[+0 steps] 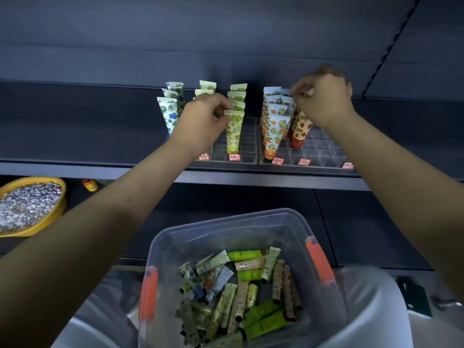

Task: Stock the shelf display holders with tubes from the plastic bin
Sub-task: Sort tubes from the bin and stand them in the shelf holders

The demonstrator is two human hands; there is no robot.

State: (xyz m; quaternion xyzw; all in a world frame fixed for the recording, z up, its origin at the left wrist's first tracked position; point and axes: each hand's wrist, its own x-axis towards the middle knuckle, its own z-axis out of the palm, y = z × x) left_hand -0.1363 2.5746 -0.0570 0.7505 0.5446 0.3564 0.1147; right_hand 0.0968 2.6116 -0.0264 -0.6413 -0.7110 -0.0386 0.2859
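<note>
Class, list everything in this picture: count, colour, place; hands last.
Display holders: two, clear, on shelf.
Blue-flower tubes: three, white, left holder.
Green-fruit tubes: four, green, left holder.
Orange-fruit tubes: several, orange, right holder.
Strawberry tube: one seen, red, right holder.
Price labels: several, red, holder fronts.
Plastic bin: one, clear, bottom centre.
Loose tubes: many, mixed, inside bin.
Bowl: one, yellow, lower left.
Left hand: pinches front green-fruit tube.
Right hand: apparently pinches strawberry tube's top.
</note>
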